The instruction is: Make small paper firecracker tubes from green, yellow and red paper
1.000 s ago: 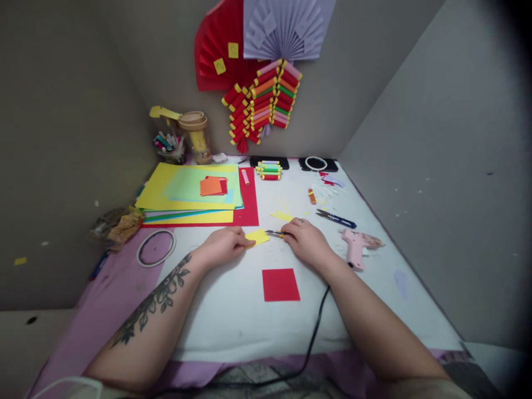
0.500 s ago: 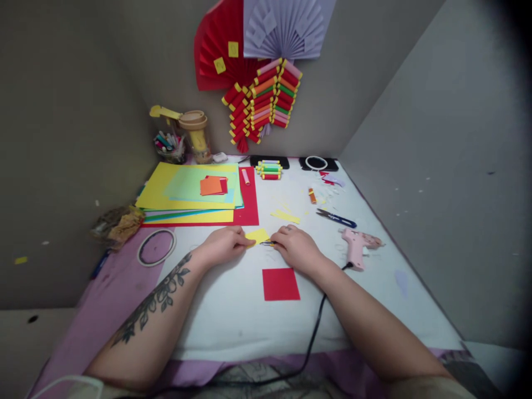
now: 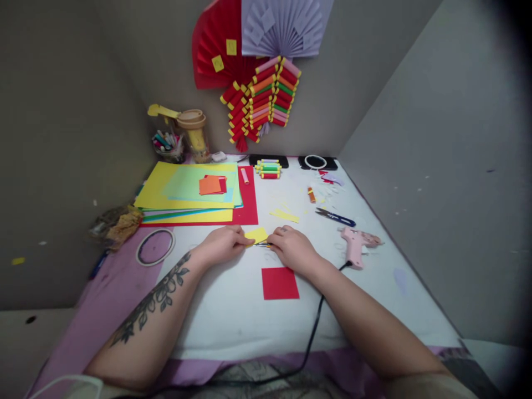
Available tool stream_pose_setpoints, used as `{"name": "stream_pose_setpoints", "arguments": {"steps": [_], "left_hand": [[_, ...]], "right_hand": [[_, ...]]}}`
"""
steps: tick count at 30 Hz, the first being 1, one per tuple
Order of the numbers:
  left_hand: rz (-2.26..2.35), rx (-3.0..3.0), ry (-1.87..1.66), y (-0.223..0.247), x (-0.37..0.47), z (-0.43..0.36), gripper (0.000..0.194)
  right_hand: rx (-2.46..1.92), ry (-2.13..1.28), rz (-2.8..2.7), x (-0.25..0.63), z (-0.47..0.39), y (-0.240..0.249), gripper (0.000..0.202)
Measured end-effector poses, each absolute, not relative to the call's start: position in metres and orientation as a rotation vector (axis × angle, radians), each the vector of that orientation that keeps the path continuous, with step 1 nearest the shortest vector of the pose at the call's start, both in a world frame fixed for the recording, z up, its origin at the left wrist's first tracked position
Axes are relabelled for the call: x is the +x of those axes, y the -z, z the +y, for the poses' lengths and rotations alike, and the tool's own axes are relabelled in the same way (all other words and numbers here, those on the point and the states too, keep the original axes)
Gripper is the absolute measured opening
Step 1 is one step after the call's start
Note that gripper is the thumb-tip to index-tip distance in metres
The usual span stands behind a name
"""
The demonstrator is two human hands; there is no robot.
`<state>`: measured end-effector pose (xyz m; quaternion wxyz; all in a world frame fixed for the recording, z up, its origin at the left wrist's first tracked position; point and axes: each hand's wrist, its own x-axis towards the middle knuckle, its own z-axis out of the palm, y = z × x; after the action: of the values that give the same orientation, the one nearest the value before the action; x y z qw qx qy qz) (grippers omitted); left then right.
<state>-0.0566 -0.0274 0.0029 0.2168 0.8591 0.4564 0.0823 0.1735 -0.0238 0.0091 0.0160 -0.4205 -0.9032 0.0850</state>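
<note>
Head view puts a tape roll [image 3: 172, 246] on the tabletop [image 3: 233, 321] well to the left of the left grip [image 3: 223, 245], with a stack of coloured sheets [image 3: 152, 188] beyond that grip. The left grip pinches the left end of a small piece of yellow paper [image 3: 256, 235] and has stayed put over the last second. That paper lies between the two grips. At its near edge sits a slim cutter [image 3: 264, 245], too small here to tell scissors from knife. A second ago its tip was at the paper's right end; now it reaches left, close to the left thumb. On the near side of the right grip [image 3: 293, 249] lies a red paper square [image 3: 280, 284], and on its far side yellow paper strips [image 3: 286, 215] that look like offcuts. The right grip itself pinches the cutter and has shifted left and nearer with it. I judge this a trimming pass well across the near edge; whether the paper has parted cannot be seen. Farther right of that grip rest dark-blue thread snips [image 3: 336, 216] and a pink glue gun [image 3: 356, 244], both unmoved.
</note>
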Motion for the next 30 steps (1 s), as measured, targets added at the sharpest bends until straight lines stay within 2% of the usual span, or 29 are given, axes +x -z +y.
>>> {"name": "stream_pose_setpoints", "arguments": {"steps": [13,20,27,30], "left_hand": [[1.269,2.371,-0.22,-0.003,-0.058,-0.027,0.031],[1.289,2.352,-0.179,-0.003,-0.058,-0.027,0.042],[1.271,2.288,-0.206,-0.007,-0.059,-0.027,0.046],[1.272,2.269,-0.227,-0.008,-0.059,-0.028,0.045]], "right_hand": [[-1.223,-0.272,-2.826,0.165,-0.028,-0.009,0.016],[-1.123,-0.309,-2.843,0.151,-0.035,-0.004,0.019],[-0.897,-0.609,-2.708,0.164,-0.031,-0.007,0.018],[-1.048,-0.624,-2.477,0.177,-0.019,-0.003,0.017]]}}
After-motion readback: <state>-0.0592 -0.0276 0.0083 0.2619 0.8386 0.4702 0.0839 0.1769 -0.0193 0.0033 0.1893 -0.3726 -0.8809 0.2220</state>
